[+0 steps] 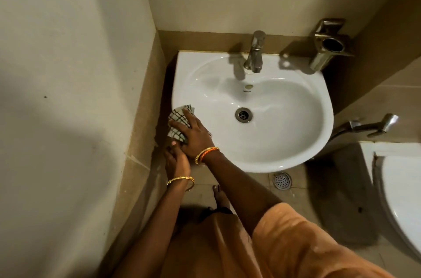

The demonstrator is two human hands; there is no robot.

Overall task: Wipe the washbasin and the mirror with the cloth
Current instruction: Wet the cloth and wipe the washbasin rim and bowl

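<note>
A white washbasin (284, 132) is fixed to the back wall, with a chrome tap (255, 52) at its rear and a drain (243, 114) in the bowl. A white checked cloth (180, 115) lies on the basin's left rim. My right hand (193, 135) presses flat on the cloth, fingers spread. Just below the rim, my left hand (176, 160) holds the cloth's lower edge; its fingers are partly hidden under my right wrist. No mirror is in view.
A wall stands close on the left (68, 95). A metal holder (328, 46) is mounted right of the tap. A spray hose (369, 126) hangs on the right wall above a white toilet (401, 198). A floor drain (282, 181) sits below the basin.
</note>
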